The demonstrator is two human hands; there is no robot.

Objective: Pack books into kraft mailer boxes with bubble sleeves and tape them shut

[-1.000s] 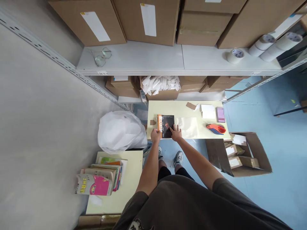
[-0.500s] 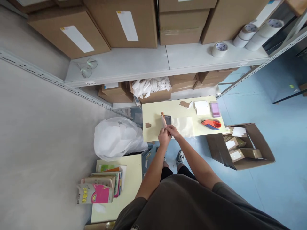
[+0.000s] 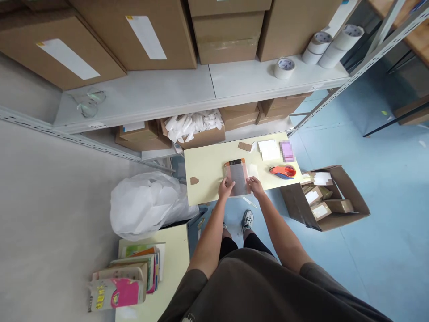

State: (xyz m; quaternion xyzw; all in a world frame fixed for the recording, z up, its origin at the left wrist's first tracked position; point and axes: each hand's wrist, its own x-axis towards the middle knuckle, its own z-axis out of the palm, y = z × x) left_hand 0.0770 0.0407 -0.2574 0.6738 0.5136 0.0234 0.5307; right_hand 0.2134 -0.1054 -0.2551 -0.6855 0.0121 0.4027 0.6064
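A book (image 3: 236, 176) in a clear plastic sleeve lies flat on the pale yellow table (image 3: 208, 172), back cover up, grey with an orange strip at the far end. My left hand (image 3: 225, 188) grips its near left corner, fingers curled on the edge. My right hand (image 3: 256, 185) holds the near right edge, where the clear sleeve flap sticks out. Both hands sit at the table's front edge.
An orange tape dispenser (image 3: 283, 171), white paper (image 3: 268, 149) and a brown card scrap (image 3: 194, 180) lie on the table. An open carton (image 3: 330, 201) stands on the blue floor at right, a white bag (image 3: 147, 203) at left, stacked books (image 3: 127, 277) on a lower table. Shelves with boxes stand behind.
The book was stood on edge and turned over; it now lies flat with its grey back up inside the clear sleeve. Both hands shifted to its near corners. The camera swung left.
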